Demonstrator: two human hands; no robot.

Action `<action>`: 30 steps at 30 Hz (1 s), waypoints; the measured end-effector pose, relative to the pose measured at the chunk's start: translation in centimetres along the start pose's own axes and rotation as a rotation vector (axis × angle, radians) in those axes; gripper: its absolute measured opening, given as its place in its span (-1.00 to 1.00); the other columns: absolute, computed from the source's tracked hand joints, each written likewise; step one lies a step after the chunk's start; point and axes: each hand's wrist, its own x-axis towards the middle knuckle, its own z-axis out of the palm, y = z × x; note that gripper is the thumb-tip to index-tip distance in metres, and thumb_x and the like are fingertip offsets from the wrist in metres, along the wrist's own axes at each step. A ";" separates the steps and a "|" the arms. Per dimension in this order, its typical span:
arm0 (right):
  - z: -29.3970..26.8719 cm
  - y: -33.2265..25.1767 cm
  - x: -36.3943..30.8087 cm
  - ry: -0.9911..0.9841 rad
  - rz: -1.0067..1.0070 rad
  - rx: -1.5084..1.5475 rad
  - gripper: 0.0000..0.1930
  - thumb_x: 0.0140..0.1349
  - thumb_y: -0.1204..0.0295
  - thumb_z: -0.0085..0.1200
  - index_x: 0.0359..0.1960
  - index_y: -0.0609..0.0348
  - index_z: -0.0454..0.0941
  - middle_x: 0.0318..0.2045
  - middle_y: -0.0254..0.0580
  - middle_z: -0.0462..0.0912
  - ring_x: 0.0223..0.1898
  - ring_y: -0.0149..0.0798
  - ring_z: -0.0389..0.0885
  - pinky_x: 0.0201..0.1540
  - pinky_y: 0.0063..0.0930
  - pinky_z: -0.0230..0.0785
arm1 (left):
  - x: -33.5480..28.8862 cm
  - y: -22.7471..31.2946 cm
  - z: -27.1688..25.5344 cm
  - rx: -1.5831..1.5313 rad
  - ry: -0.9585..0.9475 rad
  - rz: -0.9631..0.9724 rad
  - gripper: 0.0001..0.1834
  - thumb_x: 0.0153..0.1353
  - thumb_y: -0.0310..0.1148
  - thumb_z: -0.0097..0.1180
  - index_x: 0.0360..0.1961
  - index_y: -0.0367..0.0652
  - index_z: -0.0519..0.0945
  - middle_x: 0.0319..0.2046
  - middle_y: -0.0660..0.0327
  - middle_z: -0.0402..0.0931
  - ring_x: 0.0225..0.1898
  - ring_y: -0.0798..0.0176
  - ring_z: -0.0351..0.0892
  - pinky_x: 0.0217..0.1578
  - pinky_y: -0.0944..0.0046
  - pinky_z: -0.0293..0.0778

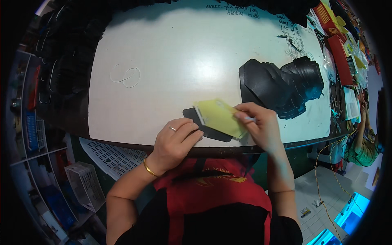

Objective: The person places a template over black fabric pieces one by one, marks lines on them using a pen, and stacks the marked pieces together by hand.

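Note:
A small flat black piece (218, 134), like leather, lies near the table's front edge. My left hand (176, 139) rests at its left end, fingers bent together with the tips pressing on it. Above and partly over the piece is a yellow template (218, 116) with a white strip along its left edge, tilted and slightly blurred. My right hand (259, 122) pinches the template at its right side. A short, pale pen-like tool (250, 119) pokes out between those fingers; most of it is hidden.
Overlapping black cut pieces (281, 83) are heaped on the white table (175, 53) to the right. A thin white cord (130, 77) lies at left. Dark material (65, 73) is piled beyond the left edge. Red boxes (339, 59) line the right side; another person (363, 143) is beyond.

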 end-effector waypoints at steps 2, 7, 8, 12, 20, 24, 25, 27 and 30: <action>0.9 0.0 0.7 -0.074 -0.006 -0.009 -0.83 0.37 0.39 0.25 -0.10 0.17 0.73 -0.41 -0.07 0.74 -0.43 -0.17 0.74 -0.32 -0.40 0.54 | -0.4 0.1 0.6 -0.091 0.093 -0.114 -0.74 -0.03 -0.54 0.45 -0.25 -0.21 0.72 -0.21 0.14 0.67 -0.10 0.01 0.68 -0.15 0.10 0.66; 2.2 0.9 1.1 -0.089 -0.093 -0.127 -0.84 0.28 0.38 0.28 -0.15 0.11 0.73 -0.39 -0.15 0.76 -0.40 -0.07 0.74 -0.34 -0.30 0.55 | -0.5 -0.1 1.1 -0.117 0.114 -0.136 -0.75 -0.02 -0.56 0.43 -0.25 -0.25 0.71 -0.23 0.13 0.67 -0.10 0.01 0.69 -0.14 0.12 0.67; 2.3 0.7 1.0 -0.092 -0.092 -0.126 -0.84 0.28 0.38 0.28 -0.15 0.11 0.73 -0.39 -0.15 0.76 -0.40 -0.07 0.74 -0.34 -0.30 0.55 | -0.6 -0.2 1.1 -0.120 0.118 -0.131 -0.78 0.02 -0.54 0.38 -0.26 -0.26 0.70 -0.23 0.13 0.67 -0.11 0.03 0.69 -0.15 0.14 0.67; 3.2 -0.2 0.6 -0.041 -0.156 -0.223 -0.84 0.28 0.38 0.28 -0.15 0.09 0.73 -0.39 -0.15 0.75 -0.39 -0.07 0.75 -0.33 -0.28 0.55 | -0.4 -0.1 0.9 -0.105 0.119 -0.131 -0.79 0.02 -0.55 0.35 -0.26 -0.25 0.71 -0.24 0.14 0.67 -0.15 0.06 0.68 -0.18 0.17 0.66; 0.5 0.3 0.3 -0.143 0.101 -0.145 -0.74 0.23 0.45 0.35 -0.05 0.20 0.68 -0.29 -0.04 0.78 -0.30 -0.10 0.80 -0.24 -0.37 0.59 | 2.0 0.4 -1.3 0.071 -0.204 -0.112 -0.61 0.02 -0.51 0.28 -0.05 -0.07 0.73 -0.23 0.26 0.58 -0.26 0.17 0.56 -0.32 0.22 0.60; 1.1 0.3 -0.9 -0.024 -0.132 -0.327 -0.76 0.21 0.43 0.37 -0.11 0.18 0.68 -0.31 -0.10 0.76 -0.31 -0.12 0.77 -0.25 -0.35 0.57 | 2.7 1.0 -1.9 0.135 -0.303 -0.066 -0.55 0.02 -0.50 0.22 0.00 -0.05 0.72 -0.22 0.26 0.54 -0.22 0.16 0.56 -0.34 0.23 0.60; 0.9 0.1 -0.9 -0.025 -0.134 -0.328 -0.76 0.21 0.43 0.37 -0.11 0.18 0.68 -0.31 -0.10 0.76 -0.31 -0.12 0.77 -0.25 -0.35 0.57 | 2.6 1.2 -1.9 0.144 -0.330 -0.035 -0.55 0.03 -0.49 0.20 0.02 -0.09 0.71 -0.23 0.23 0.53 -0.21 0.14 0.56 -0.31 0.23 0.61; 0.2 -0.2 -0.7 -0.007 -0.214 -0.483 -0.80 0.22 0.43 0.35 -0.15 0.19 0.69 -0.31 -0.10 0.74 -0.29 -0.10 0.72 -0.23 -0.33 0.54 | 2.5 1.6 -2.0 0.162 -0.350 -0.013 -0.55 0.04 -0.48 0.18 0.03 -0.13 0.71 -0.24 0.20 0.51 -0.19 0.12 0.57 -0.28 0.22 0.62; -0.5 -0.7 0.7 0.241 -0.329 -0.446 -0.89 0.25 0.36 0.32 -0.25 0.08 0.70 -0.39 -0.29 0.68 -0.36 -0.11 0.63 -0.31 -0.28 0.48 | 2.2 2.3 -1.6 0.189 -0.366 0.027 -0.54 0.06 -0.47 0.15 0.05 -0.23 0.68 -0.20 0.11 0.54 -0.15 0.06 0.59 -0.16 0.20 0.63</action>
